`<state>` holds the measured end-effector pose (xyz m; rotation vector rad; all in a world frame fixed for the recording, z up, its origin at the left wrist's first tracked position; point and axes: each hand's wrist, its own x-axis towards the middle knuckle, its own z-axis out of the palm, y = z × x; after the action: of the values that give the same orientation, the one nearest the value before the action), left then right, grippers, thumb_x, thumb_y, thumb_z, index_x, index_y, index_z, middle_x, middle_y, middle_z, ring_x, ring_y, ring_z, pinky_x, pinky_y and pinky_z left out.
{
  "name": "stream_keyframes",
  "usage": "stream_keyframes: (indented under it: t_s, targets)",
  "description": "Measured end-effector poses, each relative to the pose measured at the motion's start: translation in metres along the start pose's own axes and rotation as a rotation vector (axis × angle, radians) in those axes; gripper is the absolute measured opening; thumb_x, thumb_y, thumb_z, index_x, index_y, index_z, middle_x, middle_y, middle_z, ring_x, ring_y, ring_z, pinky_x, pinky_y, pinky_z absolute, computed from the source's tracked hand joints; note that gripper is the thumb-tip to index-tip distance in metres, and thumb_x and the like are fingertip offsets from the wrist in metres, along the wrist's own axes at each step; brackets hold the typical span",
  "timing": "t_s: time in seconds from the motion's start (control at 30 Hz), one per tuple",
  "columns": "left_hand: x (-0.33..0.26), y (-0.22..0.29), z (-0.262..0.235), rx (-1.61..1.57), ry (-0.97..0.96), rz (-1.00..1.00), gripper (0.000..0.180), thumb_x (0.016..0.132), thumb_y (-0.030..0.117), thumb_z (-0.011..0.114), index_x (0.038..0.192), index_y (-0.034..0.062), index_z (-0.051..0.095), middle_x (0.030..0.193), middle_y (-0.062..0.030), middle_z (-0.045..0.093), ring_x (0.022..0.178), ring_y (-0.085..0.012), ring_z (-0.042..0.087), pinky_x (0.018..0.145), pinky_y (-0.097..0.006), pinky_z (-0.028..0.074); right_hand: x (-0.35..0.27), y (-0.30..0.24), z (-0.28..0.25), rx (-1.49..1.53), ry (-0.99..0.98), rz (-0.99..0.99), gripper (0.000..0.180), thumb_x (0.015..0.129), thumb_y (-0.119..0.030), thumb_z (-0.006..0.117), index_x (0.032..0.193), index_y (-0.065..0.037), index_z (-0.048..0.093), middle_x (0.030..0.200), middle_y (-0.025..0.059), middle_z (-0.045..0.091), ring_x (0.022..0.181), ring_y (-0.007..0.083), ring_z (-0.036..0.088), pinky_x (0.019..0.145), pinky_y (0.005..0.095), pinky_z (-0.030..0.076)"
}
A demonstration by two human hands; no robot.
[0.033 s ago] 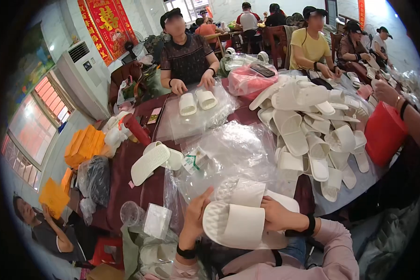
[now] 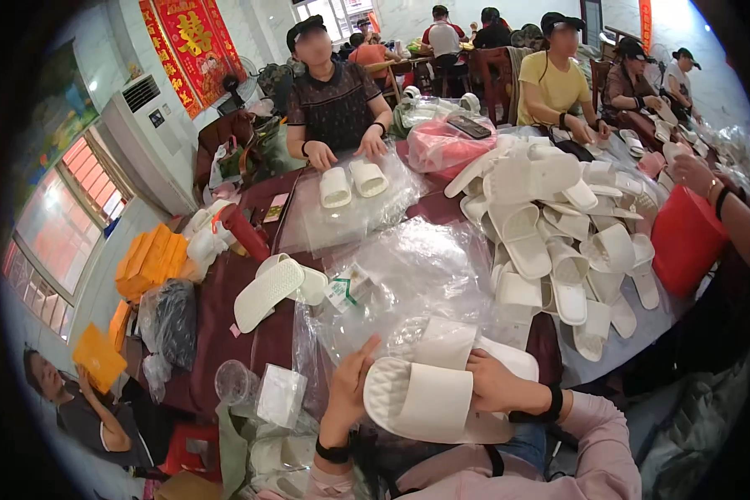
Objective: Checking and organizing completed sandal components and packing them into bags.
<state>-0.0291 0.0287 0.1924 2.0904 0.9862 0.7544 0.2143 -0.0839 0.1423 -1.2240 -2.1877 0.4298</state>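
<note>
Low in front of me I hold a pair of white slippers, the nearer slipper (image 2: 432,407) overlapping the farther slipper (image 2: 444,343). My left hand (image 2: 350,388) is closed at the left end of the pair, its thumb pointing up and its other fingers partly hidden. From the right, my right hand (image 2: 502,385) grips the pair with its fingers tucked behind the nearer slipper's strap. Clear plastic bags (image 2: 408,262) lie flat just beyond the pair. Another white pair (image 2: 269,293) rests on the dark red table (image 2: 225,358), left of the bags.
A large heap of white slippers (image 2: 550,225) fills the right, beside a red bundle (image 2: 686,242). Across the table a co-worker's hands touch a white pair (image 2: 336,187) on plastic. A red cup (image 2: 246,232), orange packets (image 2: 152,260) and a clear tub (image 2: 236,382) are at left.
</note>
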Motion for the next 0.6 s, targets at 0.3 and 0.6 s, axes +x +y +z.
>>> stream_keyframes:
  t_s: [0.3, 0.6]
  targets:
    - [-0.014, -0.006, 0.012, 0.009, -0.044, 0.005, 0.036, 0.096, 0.019, 0.047, 0.132, 0.014, 0.051, 0.117, -0.017, 0.06, 0.104, -0.0328, 0.058, 0.087, -0.033, 0.045, -0.005, 0.005, 0.004, -0.334, 0.047, 0.251, 0.044, 0.062, -0.016, 0.061, 0.105, -0.005, 0.063, 0.099, 0.0122, 0.063, 0.098, 0.0301, 0.056, 0.092, 0.0412, 0.037]
    - [-0.021, -0.014, 0.049, 0.486, -0.063, 0.363, 0.043, 0.09, 0.019, 0.054, 0.134, 0.0191, 0.05, 0.142, -0.011, 0.041, 0.128, -0.0391, 0.037, 0.104, -0.055, 0.025, 0.007, 0.01, 0.031, -0.542, 0.014, 0.173, 0.019, 0.063, -0.021, 0.064, 0.072, -0.006, 0.068, 0.084, 0.0104, 0.064, 0.094, 0.0268, 0.057, 0.088, 0.0385, 0.039]
